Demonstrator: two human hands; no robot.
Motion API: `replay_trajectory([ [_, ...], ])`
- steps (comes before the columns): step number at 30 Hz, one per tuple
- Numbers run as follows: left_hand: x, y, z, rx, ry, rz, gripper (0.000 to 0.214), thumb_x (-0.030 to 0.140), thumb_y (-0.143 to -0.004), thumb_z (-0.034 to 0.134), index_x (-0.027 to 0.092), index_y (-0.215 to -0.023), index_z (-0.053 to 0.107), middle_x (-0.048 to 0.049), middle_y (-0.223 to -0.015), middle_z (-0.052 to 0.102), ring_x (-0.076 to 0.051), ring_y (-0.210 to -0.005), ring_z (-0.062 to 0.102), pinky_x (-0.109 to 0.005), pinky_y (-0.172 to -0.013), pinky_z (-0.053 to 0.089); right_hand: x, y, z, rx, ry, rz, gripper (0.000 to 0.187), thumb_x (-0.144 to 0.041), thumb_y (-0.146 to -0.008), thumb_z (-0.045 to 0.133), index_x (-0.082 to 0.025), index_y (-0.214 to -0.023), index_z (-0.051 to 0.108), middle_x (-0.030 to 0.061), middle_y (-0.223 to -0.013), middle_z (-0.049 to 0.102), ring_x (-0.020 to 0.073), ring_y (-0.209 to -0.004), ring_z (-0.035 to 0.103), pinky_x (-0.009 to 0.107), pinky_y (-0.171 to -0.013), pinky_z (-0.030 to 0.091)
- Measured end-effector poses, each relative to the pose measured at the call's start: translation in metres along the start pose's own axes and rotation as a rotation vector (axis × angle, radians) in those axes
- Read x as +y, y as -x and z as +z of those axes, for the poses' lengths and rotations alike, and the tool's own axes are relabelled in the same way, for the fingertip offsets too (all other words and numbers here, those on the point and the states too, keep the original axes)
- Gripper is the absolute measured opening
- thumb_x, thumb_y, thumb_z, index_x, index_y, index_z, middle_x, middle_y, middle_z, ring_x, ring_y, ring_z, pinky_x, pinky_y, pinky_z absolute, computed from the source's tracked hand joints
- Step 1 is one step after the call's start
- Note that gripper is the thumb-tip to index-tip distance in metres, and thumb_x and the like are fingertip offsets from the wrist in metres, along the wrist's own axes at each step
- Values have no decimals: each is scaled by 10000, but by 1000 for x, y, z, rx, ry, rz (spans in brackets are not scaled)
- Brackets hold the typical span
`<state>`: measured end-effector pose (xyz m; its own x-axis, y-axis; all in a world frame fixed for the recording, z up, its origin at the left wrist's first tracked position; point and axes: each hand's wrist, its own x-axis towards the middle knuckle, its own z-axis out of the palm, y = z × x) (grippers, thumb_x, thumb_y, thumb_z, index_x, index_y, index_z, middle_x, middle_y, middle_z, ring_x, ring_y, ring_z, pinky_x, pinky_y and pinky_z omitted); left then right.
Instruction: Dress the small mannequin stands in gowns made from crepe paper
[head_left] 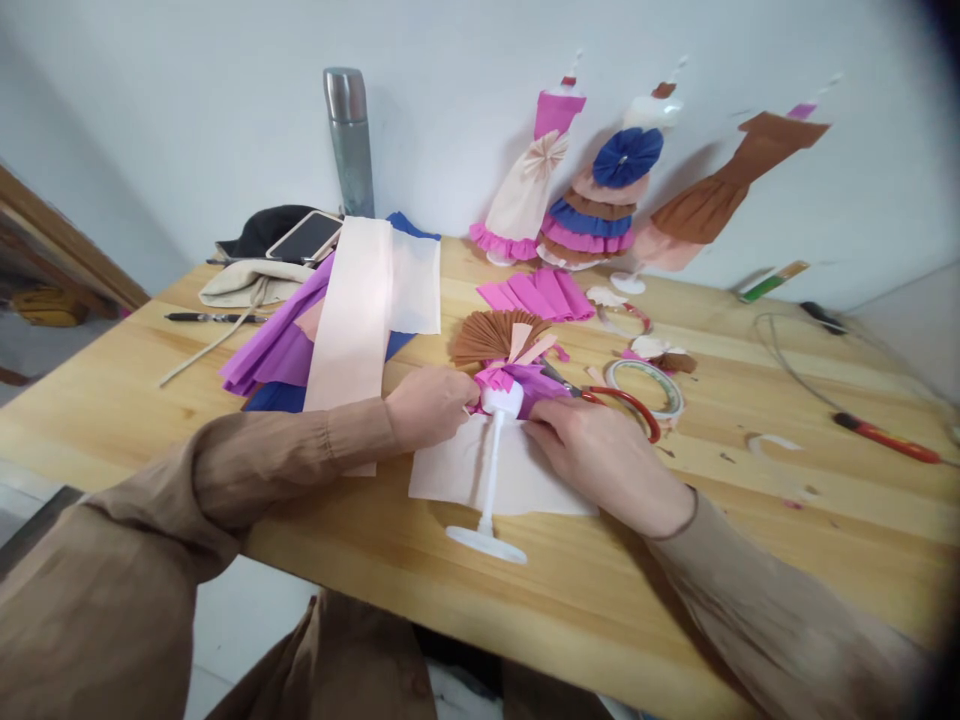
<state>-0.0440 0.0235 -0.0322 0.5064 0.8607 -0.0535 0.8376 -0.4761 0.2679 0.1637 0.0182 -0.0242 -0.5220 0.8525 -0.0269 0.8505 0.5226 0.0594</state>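
Note:
A small white dress form (491,470) lies on the table, its round foot toward me. Bright pink crepe paper (496,376) and purple crepe paper (538,385) wrap its body. My left hand (435,408) is closed at the left side of the form, pinching an edge of the crepe paper; its fingertips are partly hidden. On the other side, my right hand (596,455) has its fingers bent together on the purple paper. Beneath the form is a pale pink paper sheet (442,465). Just beyond it sits a pleated brown paper fan (491,338).
Red-handled scissors (637,408) and a tape roll (679,400) lie beside my right hand. Paper sheets (349,310) are piled at left, near a phone (306,238) and a pen (214,317). A flask (351,150) and three dressed forms (622,200) stand along the wall. A glue gun's cable (795,375) runs right.

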Motion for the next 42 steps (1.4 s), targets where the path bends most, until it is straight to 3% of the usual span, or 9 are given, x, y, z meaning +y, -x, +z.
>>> replay_trajectory([
  [4, 5, 2, -2, -41, -40, -8, 243, 62, -804, 495, 139, -927, 690, -114, -937, 724, -250, -884, 681, -332, -744, 512, 0, 1, 0, 34, -42, 19, 191, -231, -875, 487, -209, -764, 641, 63, -690, 696, 226, -654, 652, 307, -528, 310],
  [8, 8, 3, -3, -57, -34, -20, 225, 74, -818, 499, 141, -915, 691, -108, -945, 730, -259, -895, 687, -336, -740, 503, 3, 0, -1, 8, -302, 11, 79, -199, -790, 559, -220, -713, 564, -10, -616, 627, 163, -575, 575, 275, -530, 311],
  [15, 3, 0, -3, -68, 39, 21, 234, 42, -783, 515, 148, -887, 696, -67, -964, 732, -211, -899, 672, -289, -750, 474, 15, -5, 7, -70, -816, -13, 242, -418, -806, 592, -207, -696, 553, -20, -635, 590, 120, -560, 495, 236, -510, 351],
  [19, 3, 0, -4, -68, 77, 42, 242, 39, -771, 528, 141, -898, 707, -72, -960, 731, -199, -889, 665, -278, -755, 468, 16, -6, 7, -90, -917, 13, 257, -416, -780, 616, -203, -657, 539, -27, -600, 560, 109, -530, 458, 232, -495, 351],
  [23, 2, 0, -4, -67, 104, 47, 247, 16, -763, 521, 131, -877, 707, -79, -962, 728, -200, -904, 665, -281, -773, 472, 14, -5, 2, 6, -740, 9, 114, -272, -779, 545, -204, -694, 580, -13, -638, 613, 134, -570, 528, 256, -558, 380],
  [26, 2, 0, -4, -69, 103, 47, 247, 14, -764, 527, 135, -881, 708, -81, -967, 728, -201, -901, 666, -283, -776, 477, 14, -6, 0, 57, -520, 32, 139, -175, -760, 496, -211, -772, 630, 2, -712, 668, 165, -653, 591, 279, -626, 393],
  [30, 2, -1, -6, -92, 96, 27, 247, 23, -773, 527, 136, -890, 713, -82, -980, 732, -209, -923, 668, -285, -791, 475, 17, -8, 3, 24, -595, -10, 101, -257, -784, 556, -218, -811, 645, -2, -752, 693, 168, -664, 616, 279, -632, 407],
  [34, 2, -1, -5, -119, 90, 4, 202, 83, -807, 551, 145, -903, 718, -77, -1006, 732, -219, -939, 666, -291, -788, 470, 17, -7, 7, 96, -587, -37, 127, -211, -803, 516, -212, -785, 642, 12, -770, 704, 172, -680, 627, 282, -650, 423],
  [42, 2, 0, -8, -58, 94, -8, 177, 138, -848, 540, 149, -883, 713, -47, -949, 726, -181, -887, 649, -266, -765, 455, 2, -4, 7, 158, -71, 79, 186, -224, -874, 498, -183, -840, 676, 82, -828, 738, 231, -708, 665, 306, -561, 351],
])
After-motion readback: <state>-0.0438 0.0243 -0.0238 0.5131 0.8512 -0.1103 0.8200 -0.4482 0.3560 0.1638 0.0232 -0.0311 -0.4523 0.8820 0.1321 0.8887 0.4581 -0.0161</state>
